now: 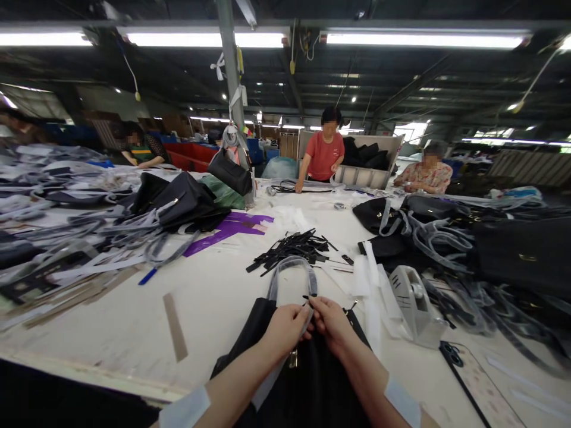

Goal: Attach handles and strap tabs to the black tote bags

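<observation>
A black handbag (312,386) lies at the table's near edge in front of me, with a gold-coloured zipper pull on it. Its upper handle (292,261), wrapped in clear film, loops away from me. My left hand (288,327) is closed, pinching a film-wrapped handle section at the bag's top. Close against it, the closed fingers of my right hand (330,321) pinch a small black strap (307,296) beside the handle. My fingers hide most of the strap. Just beyond the bag lies a pile of short black straps (294,249).
To the right stand a tape dispenser (414,303), a phone (482,380) and heaped black bags (521,249). More bags (178,202) and wrapped handles crowd the left. Purple tape (227,232) and a brown strip (175,327) lie on the table. Co-workers (323,154) occupy the far side.
</observation>
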A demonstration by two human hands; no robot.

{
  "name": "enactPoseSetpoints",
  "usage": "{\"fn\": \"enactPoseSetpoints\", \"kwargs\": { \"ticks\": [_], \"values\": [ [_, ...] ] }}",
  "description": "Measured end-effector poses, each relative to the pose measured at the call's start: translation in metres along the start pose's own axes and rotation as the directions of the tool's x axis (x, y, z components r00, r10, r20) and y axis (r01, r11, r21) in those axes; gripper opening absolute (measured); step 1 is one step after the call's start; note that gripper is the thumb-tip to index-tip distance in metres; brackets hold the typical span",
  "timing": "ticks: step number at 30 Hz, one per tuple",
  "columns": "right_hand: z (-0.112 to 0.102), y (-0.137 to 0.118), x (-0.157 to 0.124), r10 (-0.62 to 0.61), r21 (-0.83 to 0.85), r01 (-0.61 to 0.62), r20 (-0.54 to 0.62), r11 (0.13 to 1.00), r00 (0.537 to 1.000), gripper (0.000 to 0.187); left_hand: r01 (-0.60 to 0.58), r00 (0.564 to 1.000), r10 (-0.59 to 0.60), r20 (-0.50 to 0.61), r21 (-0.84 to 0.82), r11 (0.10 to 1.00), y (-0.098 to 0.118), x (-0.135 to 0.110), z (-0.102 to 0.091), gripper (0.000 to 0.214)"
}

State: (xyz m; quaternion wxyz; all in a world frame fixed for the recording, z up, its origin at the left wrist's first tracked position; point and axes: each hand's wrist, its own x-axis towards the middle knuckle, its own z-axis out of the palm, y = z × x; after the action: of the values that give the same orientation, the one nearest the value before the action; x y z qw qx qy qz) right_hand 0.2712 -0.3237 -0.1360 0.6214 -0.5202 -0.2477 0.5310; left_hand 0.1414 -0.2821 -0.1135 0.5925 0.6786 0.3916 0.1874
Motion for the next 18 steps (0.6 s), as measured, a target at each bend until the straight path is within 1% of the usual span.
{"fn": "enactPoseSetpoints", "kwargs": {
  "ticks": [2,3,4,6,8,9,11,15,18],
  "values": [
    [0.000,0.003,0.002,-0.017,0.001,0.017,-0.027,1.000,0.999,0.051,-0.110,0.994,0.108,0.021,0.166,0.980,0.002,-0.005,0.001,0.045],
    [0.001,0.004,0.002,-0.022,-0.003,0.022,-0.035,1.000,0.999,0.051,-0.146,0.989,0.140,0.041,0.225,0.963,0.003,-0.007,0.001,0.045],
    [0.001,0.005,0.002,-0.024,-0.010,0.024,-0.039,1.000,0.999,0.051,-0.156,0.988,0.149,0.049,0.262,0.952,0.004,-0.009,0.000,0.044],
    [0.002,0.006,0.001,-0.026,-0.032,0.025,-0.036,0.999,0.999,0.050,-0.112,0.994,0.109,0.027,0.269,0.957,0.005,-0.009,-0.003,0.045],
    [0.003,0.006,-0.001,-0.027,-0.065,0.026,-0.025,0.998,0.999,0.048,-0.056,0.998,0.062,-0.018,0.230,0.972,0.006,-0.006,-0.007,0.047],
    [0.003,0.006,-0.002,-0.028,-0.087,0.026,-0.019,0.996,0.999,0.048,-0.048,0.998,0.057,-0.037,0.218,0.975,0.005,-0.003,-0.009,0.047],
    [0.003,0.005,-0.005,-0.030,-0.148,0.029,-0.006,0.989,1.000,0.046,-0.056,0.996,0.072,-0.062,0.224,0.973,0.003,0.002,-0.011,0.047],
    [-0.003,-0.005,-0.003,-0.045,-0.329,0.047,0.011,0.943,0.999,0.037,-0.077,0.989,0.115,-0.089,0.351,0.933,-0.003,0.007,-0.014,0.048],
    [-0.012,-0.020,0.007,-0.135,-0.442,0.102,-0.043,0.891,0.990,0.025,-0.073,0.986,0.124,-0.108,0.389,0.918,-0.005,0.007,-0.014,0.048]
  ]
}}
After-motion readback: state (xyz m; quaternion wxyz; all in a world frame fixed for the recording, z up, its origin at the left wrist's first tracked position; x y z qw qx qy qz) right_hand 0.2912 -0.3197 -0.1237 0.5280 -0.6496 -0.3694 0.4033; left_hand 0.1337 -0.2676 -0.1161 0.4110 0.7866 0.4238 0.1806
